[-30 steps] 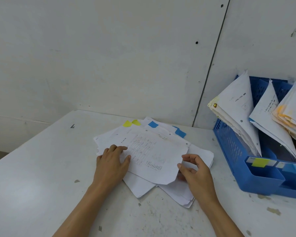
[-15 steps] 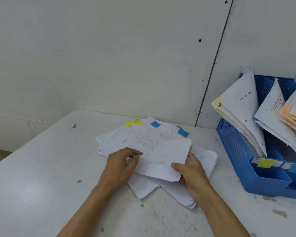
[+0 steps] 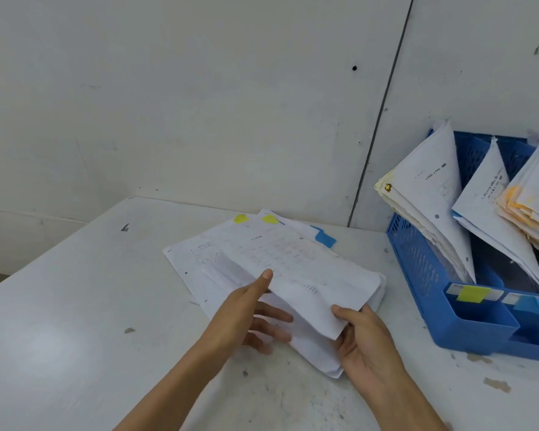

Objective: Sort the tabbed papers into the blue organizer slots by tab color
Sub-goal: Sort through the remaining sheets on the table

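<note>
White top sheet (image 3: pixel 293 269) is pinched by both hands. Left hand (image 3: pixel 243 318): thumb on top, fingers spread beneath. Right hand (image 3: pixel 364 343): thumb on the near corner, fingers under. The pile (image 3: pixel 184 262) lies below the fingers; yellow tabs (image 3: pixel 240 218) & a blue tab (image 3: pixel 324 237) poke out beyond the fingertips. The blue organizer (image 3: pixel 417 265) sits right of the right-hand fingers. Risk, imo: a 2nd sheet clings & rides along, or the tab colour gets misread, so wrong slot.

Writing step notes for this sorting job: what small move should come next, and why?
Probably lift the top sheet clear of the pile: left hand and right hand pinch its near edge, and its tab looks yellow, matching the yellow label on the blue organizer.
</note>
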